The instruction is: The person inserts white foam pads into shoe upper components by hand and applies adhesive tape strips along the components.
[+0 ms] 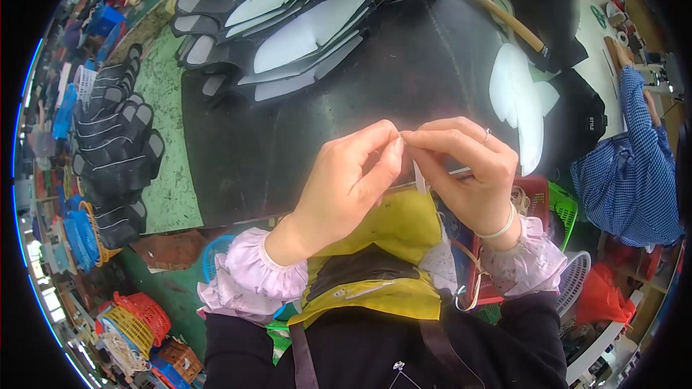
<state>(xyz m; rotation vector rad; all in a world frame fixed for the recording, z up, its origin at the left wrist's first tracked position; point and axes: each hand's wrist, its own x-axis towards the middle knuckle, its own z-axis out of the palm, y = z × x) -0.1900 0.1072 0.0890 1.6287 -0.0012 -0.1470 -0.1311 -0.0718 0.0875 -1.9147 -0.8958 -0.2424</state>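
White strip [419, 176], thin and narrow, is pinched between the fingertips of both hands above the near edge of the bench. Left hand [346, 184] and right hand [468, 169] meet thumb to forefinger at its top end; the rest hangs free below. Judged very light, soft and easily creased or torn; best held by the end, gently. Black mat [404, 79] covers the bench [162, 173]; stacked black-and-white cut pieces [288, 21] lie at the far edge, black gloves [115, 144] at the left edge
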